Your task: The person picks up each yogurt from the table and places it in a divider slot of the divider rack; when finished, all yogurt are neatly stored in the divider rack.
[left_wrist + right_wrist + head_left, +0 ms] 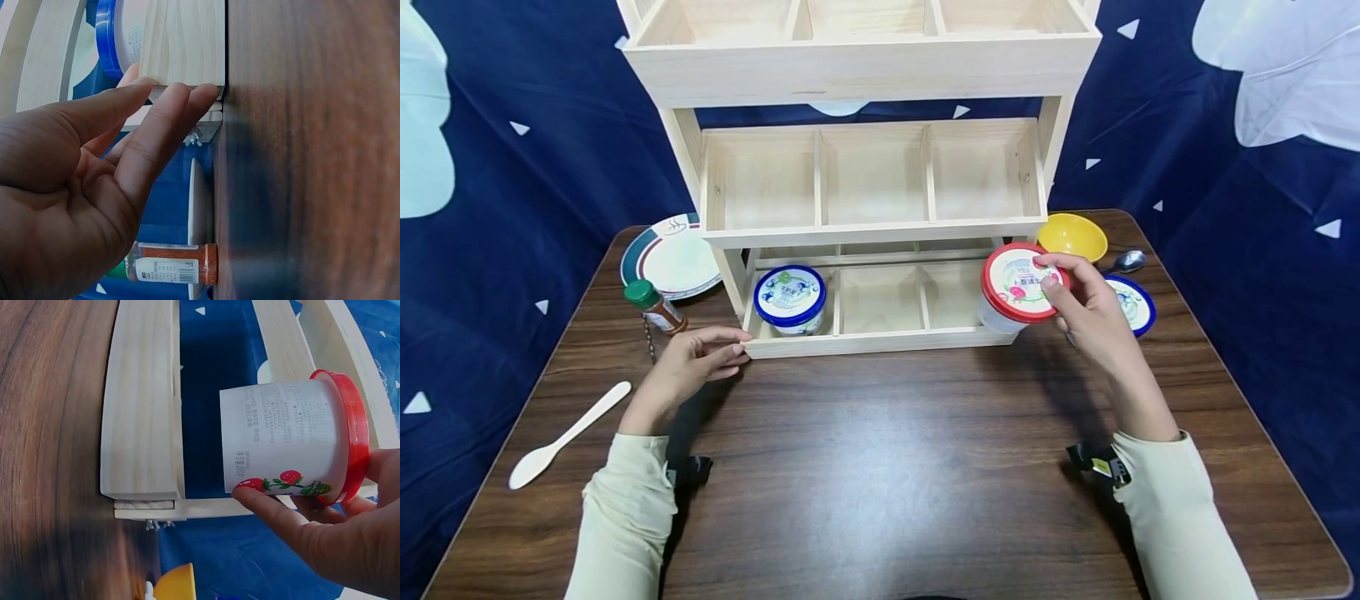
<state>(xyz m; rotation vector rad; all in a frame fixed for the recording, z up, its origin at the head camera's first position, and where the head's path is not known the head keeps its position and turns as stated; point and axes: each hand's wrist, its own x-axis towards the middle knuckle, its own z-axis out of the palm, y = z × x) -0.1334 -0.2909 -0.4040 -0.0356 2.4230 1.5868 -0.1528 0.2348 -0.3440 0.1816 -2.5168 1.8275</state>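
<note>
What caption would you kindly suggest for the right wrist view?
Right hand holds a red-lidded tub beside the wooden rack.

Looks like a make-believe kitchen set up for filming, not a real home. Dark wooden table (880,467) in the middle, with blue cloth (1240,250) hung all round it in place of walls. At 12 o'clock, a pale wooden rack (868,179) with little boxes. At 10 o'clock, a plate (673,260) and a spice bottle (656,306). At 8 o'clock, a wooden spoon (567,435). At 2 o'clock, a yellow bowl (1072,236) and a metal spoon (1124,262).
</note>
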